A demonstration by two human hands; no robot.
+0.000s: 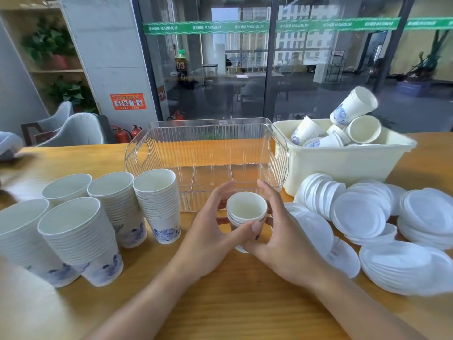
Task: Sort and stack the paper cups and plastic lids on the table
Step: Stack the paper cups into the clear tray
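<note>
Both hands hold a short nested stack of white paper cups (246, 212) just above the wooden table (220, 290); the left hand (208, 231) curls its grip round the stack's side, thumb across the front; the right hand (277, 239) cups the other side, fingers partly spread; white plastic lids (358, 214) lie heaped to the right; taller cup stacks (157, 204) stand left.

I see a short nested cup stack (246, 213) upright at centre table | five tall white blue-print cup stacks (157, 204) standing left | loose cups (353, 106) tumbled in the cream bin | white plastic lids (359, 214) heaped right.
</note>
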